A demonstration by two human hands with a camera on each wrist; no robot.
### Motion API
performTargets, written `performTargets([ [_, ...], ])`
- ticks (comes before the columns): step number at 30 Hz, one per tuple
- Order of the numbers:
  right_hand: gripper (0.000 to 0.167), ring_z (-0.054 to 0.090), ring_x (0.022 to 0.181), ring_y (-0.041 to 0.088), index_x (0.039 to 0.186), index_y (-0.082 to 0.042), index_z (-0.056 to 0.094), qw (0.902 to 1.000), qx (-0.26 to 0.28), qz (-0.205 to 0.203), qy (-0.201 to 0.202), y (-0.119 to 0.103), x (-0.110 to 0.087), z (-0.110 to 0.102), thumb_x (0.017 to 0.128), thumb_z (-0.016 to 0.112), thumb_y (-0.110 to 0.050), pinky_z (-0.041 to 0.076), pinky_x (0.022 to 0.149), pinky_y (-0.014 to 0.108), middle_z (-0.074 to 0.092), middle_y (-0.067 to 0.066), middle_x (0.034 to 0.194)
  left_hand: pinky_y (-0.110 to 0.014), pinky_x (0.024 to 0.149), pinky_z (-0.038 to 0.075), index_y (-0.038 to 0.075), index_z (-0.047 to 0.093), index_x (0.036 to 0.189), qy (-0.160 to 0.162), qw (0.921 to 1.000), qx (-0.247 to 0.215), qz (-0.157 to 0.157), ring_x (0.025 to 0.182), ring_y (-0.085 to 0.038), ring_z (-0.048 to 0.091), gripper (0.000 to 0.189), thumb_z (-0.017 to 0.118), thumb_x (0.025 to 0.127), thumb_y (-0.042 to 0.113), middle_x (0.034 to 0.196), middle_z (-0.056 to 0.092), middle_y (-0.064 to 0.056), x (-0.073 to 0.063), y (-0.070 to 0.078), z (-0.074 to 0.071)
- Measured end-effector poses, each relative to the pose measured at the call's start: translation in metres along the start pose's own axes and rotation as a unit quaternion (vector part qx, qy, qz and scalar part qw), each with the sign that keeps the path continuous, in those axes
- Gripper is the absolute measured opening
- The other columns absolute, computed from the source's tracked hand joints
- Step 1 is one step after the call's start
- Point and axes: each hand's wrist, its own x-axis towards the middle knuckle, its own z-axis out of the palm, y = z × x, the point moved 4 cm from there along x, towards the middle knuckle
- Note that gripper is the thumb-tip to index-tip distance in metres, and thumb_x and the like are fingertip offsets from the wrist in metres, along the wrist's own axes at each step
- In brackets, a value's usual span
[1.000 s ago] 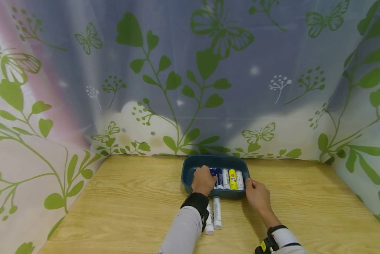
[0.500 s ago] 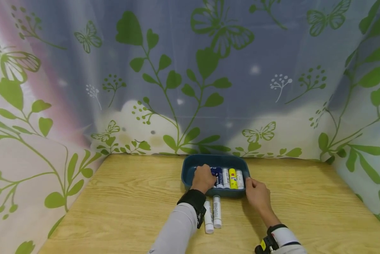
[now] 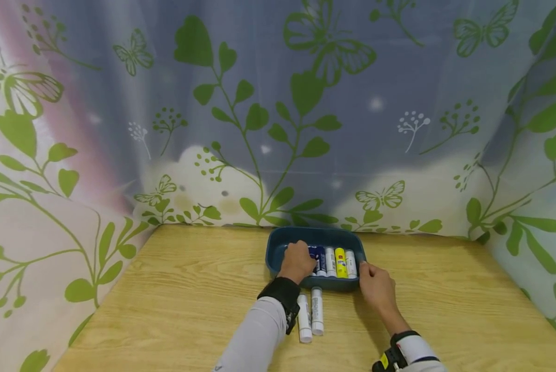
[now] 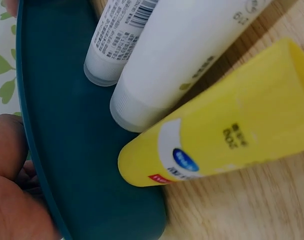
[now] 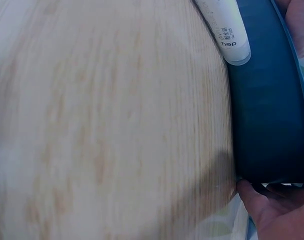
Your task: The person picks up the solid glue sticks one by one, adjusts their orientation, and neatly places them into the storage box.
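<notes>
My left hand [image 3: 296, 262] reaches into the left part of a dark teal plastic box [image 3: 278, 237]. Its fingertips are hidden, and whether they grip a glue stick cannot be seen. Beside it, a dark blue glue stick [image 3: 321, 261], white ones and a yellow glue stick [image 3: 341, 262] lie in a row inside. My right hand [image 3: 377, 289] pinches the box's right front corner; in the right wrist view its thumb [image 5: 252, 200] touches the wall. In front of the box two white glue sticks [image 3: 305, 319] lie on the table. A yellow glue stick [image 4: 217, 125] beside them shows in the left wrist view.
The wooden table [image 3: 189, 289] runs back to a curtain [image 3: 241, 170] with leaf and butterfly prints, close behind the box. Curtains also hang at left and right. A black wrist strap [image 3: 282, 299] sits over the left sleeve, near the loose glue sticks.
The left wrist and forearm have shifted slightly left, uncovering more of a white glue stick on the table. The left hand stays in the box, and the right hand keeps its hold on the corner.
</notes>
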Motion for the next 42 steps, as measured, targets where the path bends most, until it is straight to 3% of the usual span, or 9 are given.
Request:
performTargets([
  [4,0.045,0.052,0.074,0.025,0.121,-0.002,0.073,1.0,0.002,-0.004,0.0,0.0,0.0,0.001,0.107,0.042,-0.032,0.035,0.056,0.03,0.053,0.004,0.071,-0.042,0.067,0.054,-0.004,0.069,0.099,-0.005,1.0,0.005,0.006,0.087,-0.035,0.068,0.015,0.072,0.09,0.008,0.095,0.068,-0.021,0.0,0.001,-0.005],
  [10,0.046,0.053,0.076,0.026,0.123,-0.002,0.072,1.0,0.0,-0.003,-0.001,0.001,0.0,0.002,0.107,0.041,-0.032,0.036,0.057,0.03,0.055,0.004,0.073,-0.036,0.059,0.048,0.001,0.067,0.086,-0.006,0.9993,0.025,0.026,0.073,-0.028,0.064,0.012,0.071,0.092,0.011,0.078,0.063,-0.012,0.001,0.005,-0.014],
  [16,0.046,0.054,0.08,0.027,0.128,-0.002,0.069,1.0,0.0,-0.002,-0.002,0.002,0.0,0.002,0.107,0.042,-0.032,0.036,0.058,0.029,0.058,0.007,0.078,-0.029,0.047,0.028,0.011,0.048,0.066,-0.011,0.999,0.011,0.041,0.05,-0.017,0.039,0.036,0.066,0.097,0.011,0.059,0.034,-0.001,-0.001,0.009,-0.024],
  [23,0.046,0.054,0.079,0.026,0.126,-0.002,0.07,1.0,0.001,0.002,-0.006,0.002,0.0,0.002,0.107,0.041,-0.032,0.036,0.057,0.03,0.056,0.006,0.076,-0.026,0.045,0.013,0.018,0.023,0.057,0.012,0.9974,0.008,0.07,0.042,-0.011,0.015,0.059,0.063,0.099,0.012,0.053,0.013,0.005,-0.003,0.014,-0.039],
  [31,0.043,0.05,0.07,0.022,0.11,-0.003,0.073,1.0,0.007,0.003,-0.004,0.002,0.001,0.001,0.107,0.042,-0.033,0.035,0.056,0.03,0.05,0.002,0.068,-0.024,0.044,0.014,0.017,0.029,0.051,0.01,0.996,0.006,0.088,0.04,-0.011,0.017,0.06,0.064,0.099,0.015,0.048,0.02,0.004,-0.008,0.016,-0.052],
  [36,0.044,0.051,0.073,0.024,0.118,-0.002,0.073,1.0,0.005,-0.006,0.001,0.0,0.001,0.0,0.107,0.042,-0.032,0.036,0.057,0.03,0.052,0.004,0.07,-0.024,0.043,0.017,0.018,0.037,0.051,0.002,0.9951,0.002,0.099,0.04,-0.011,0.023,0.056,0.065,0.099,0.017,0.045,0.029,0.005,-0.016,0.017,-0.055],
  [42,0.047,0.055,0.083,0.028,0.133,-0.001,0.065,1.0,0.0,0.0,-0.009,0.001,0.001,0.001,0.108,0.042,-0.032,0.037,0.059,0.029,0.059,0.009,0.082,-0.023,0.043,0.016,0.018,0.036,0.05,-0.003,0.9935,0.011,0.113,0.039,-0.01,0.021,0.058,0.066,0.099,0.018,0.045,0.025,0.005,-0.026,0.019,-0.06],
])
